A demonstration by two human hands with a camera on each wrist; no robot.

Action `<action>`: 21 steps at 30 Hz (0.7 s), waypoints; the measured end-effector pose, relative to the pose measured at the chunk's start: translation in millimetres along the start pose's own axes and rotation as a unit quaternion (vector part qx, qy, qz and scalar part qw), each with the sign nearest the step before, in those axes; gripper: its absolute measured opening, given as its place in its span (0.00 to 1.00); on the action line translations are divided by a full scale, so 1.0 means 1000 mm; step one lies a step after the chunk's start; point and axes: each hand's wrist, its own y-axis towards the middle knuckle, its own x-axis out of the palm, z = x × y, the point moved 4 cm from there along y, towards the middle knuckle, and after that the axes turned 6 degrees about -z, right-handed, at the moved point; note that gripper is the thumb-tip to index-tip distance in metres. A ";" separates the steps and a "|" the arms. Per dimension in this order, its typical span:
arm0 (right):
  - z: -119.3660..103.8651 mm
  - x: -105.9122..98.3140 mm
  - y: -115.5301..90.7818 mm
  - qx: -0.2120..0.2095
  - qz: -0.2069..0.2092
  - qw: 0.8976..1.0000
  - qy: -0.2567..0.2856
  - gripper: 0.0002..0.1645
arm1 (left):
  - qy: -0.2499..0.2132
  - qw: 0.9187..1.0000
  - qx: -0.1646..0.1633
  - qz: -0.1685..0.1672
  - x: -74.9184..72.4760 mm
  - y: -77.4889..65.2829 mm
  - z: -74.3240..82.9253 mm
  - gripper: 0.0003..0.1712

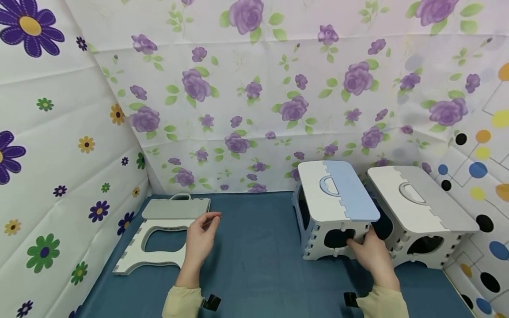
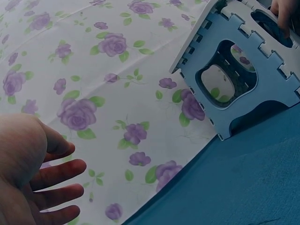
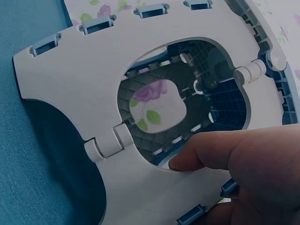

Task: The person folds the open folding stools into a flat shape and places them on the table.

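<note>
A white and light-blue folding step stool point(image 1: 338, 190) stands unfolded, right of the middle. My right hand point(image 1: 373, 254) grips its front right corner, the thumb point(image 3: 201, 152) hooked into the oval opening of the white end panel point(image 3: 61, 75); the other fingers are mostly hidden behind the panel edge. On the left lies a grey and white folding stool point(image 1: 175, 210), flat on the table. My left hand point(image 1: 200, 238) is over its right edge, fingers loosely bent with nothing in them. The left wrist view shows this hand point(image 2: 33, 173) apart from the blue side panel point(image 2: 253, 89).
Another unfolded stool, white and grey point(image 1: 421, 198), stands close to the right of the blue one. Blue cloth point(image 1: 254, 265) covers the table. Flower-patterned sheets point(image 1: 238, 88) rise behind and at the left; a dotted sheet point(image 1: 481, 168) is at the right.
</note>
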 end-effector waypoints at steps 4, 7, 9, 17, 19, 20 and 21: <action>-0.001 -0.001 0.000 -0.005 -0.007 1.000 0.004 0.54 | 0.003 1.000 -0.003 -0.006 0.000 0.001 0.000 0.11; -0.002 0.000 0.000 -0.011 -0.012 1.000 0.007 0.54 | 0.002 1.000 -0.004 -0.006 -0.001 0.002 0.000 0.11; -0.002 0.001 -0.001 -0.016 -0.015 1.000 0.007 0.54 | 0.005 1.000 -0.004 -0.004 -0.001 0.002 0.000 0.11; -0.004 -0.001 -0.001 -0.028 -0.017 0.999 0.006 0.51 | 0.005 1.000 -0.010 -0.010 0.001 -0.001 -0.001 0.11; -0.003 -0.002 -0.002 -0.028 -0.019 0.999 0.008 0.51 | 0.008 1.000 -0.008 -0.012 0.003 -0.001 -0.001 0.12; -0.002 -0.002 -0.002 -0.027 -0.020 0.999 0.008 0.51 | 0.010 1.000 -0.008 -0.013 0.003 -0.001 0.000 0.12; -0.002 -0.002 -0.003 -0.026 -0.021 0.999 0.009 0.51 | 0.011 1.000 -0.008 -0.013 0.004 -0.001 0.000 0.12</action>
